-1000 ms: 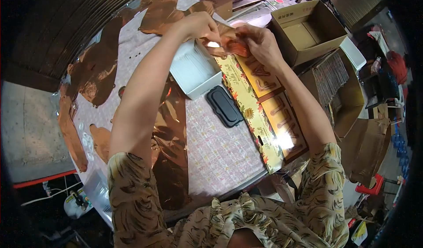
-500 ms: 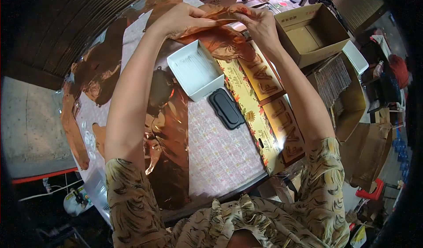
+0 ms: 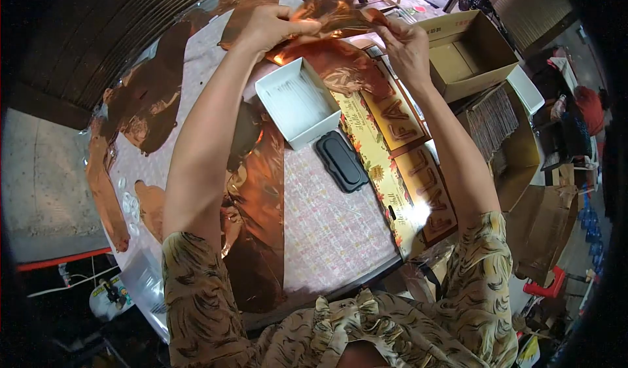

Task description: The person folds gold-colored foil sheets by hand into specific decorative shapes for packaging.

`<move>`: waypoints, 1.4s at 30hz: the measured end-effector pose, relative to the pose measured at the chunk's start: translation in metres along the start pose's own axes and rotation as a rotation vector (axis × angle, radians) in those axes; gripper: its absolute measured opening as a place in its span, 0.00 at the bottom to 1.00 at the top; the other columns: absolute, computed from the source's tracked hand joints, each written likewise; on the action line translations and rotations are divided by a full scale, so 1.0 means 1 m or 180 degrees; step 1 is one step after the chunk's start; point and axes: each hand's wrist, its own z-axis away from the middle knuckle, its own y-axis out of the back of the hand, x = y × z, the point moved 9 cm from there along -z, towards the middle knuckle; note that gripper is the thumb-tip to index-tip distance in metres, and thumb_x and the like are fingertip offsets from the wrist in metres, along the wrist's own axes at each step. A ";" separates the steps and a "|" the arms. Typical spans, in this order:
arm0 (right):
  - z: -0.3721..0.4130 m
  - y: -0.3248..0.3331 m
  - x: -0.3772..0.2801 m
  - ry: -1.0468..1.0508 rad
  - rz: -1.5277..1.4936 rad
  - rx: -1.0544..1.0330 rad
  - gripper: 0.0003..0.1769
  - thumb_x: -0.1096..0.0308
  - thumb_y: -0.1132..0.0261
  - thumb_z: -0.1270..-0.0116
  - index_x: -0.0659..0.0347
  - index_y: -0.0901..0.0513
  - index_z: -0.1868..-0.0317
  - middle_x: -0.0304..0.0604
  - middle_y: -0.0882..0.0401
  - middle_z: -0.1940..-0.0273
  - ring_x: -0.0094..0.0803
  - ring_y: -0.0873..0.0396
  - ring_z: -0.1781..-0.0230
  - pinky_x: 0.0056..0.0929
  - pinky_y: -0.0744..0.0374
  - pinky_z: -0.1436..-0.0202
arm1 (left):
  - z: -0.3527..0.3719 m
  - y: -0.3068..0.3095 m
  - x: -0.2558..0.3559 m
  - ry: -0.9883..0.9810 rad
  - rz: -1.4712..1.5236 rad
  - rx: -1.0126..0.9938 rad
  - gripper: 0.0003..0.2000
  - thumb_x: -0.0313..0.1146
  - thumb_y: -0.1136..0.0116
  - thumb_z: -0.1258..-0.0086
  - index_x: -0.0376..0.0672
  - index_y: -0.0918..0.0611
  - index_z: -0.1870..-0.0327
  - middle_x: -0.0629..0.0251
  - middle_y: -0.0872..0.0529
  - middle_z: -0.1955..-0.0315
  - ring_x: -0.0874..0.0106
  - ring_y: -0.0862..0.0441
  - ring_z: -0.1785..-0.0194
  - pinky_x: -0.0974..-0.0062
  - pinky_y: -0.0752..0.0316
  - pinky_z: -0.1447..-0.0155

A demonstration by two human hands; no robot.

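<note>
Tabletop (image 3: 327, 224) — copper foil (image 3: 333, 16) higher now between left hand (image 3: 271, 26) and right hand (image 3: 409, 46)

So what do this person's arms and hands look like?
Both arms are bare below short sleeves. The left sleeve and right sleeve are tan with a dark brown swirling print. The left hand and right hand wear no gloves.

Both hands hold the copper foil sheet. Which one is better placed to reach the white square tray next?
Left, probably. The left hand pinches the shiny copper foil sheet just beyond the white square tray, which lies beside that forearm; the right hand holds the other edge, farther across.
</note>
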 end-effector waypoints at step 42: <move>-0.041 -0.221 0.028 0.1260 0.1986 -0.2372 0.49 0.32 0.26 0.42 0.34 0.29 0.21 0.56 0.43 0.18 0.52 0.50 0.15 0.69 0.53 0.18 | 0.158 0.466 0.060 -0.1166 0.1147 0.2859 0.10 0.38 0.42 0.17 0.43 0.15 0.47 0.69 0.14 0.54 0.78 0.16 0.55 0.81 0.14 0.52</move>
